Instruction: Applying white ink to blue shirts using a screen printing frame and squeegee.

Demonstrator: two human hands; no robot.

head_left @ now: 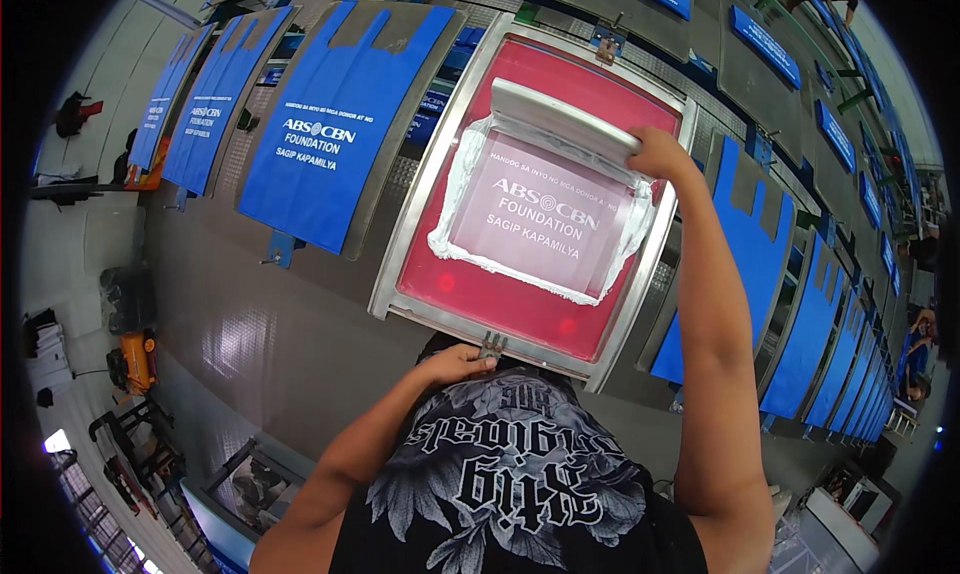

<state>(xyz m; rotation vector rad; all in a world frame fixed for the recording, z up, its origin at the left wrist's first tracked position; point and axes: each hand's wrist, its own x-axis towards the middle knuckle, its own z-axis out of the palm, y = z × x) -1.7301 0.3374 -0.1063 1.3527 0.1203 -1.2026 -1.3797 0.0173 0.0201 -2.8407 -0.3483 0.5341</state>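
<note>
A silk-screen printing frame [388,274] with silver metal sides and a red mesh lies in front of me, slightly turned. White ink [640,219] rings the pale, lettered stencil area [540,209] in its middle. My right hand [660,156] is closed round the right end of a long, light squeegee [560,121], which stands across the far side of the stencil. At the near rail, my left hand [462,364] is closed on a small metal bracket [492,345], thumb on top. The squeegee's lower edge is partly hidden by ink.
Blue bag panels [335,124] with white print lie on tilted boards to the left, and more blue panels [735,264] line the right side. Further boards stand in a row beyond the frame. An orange machine [138,362] sits on the floor at far left.
</note>
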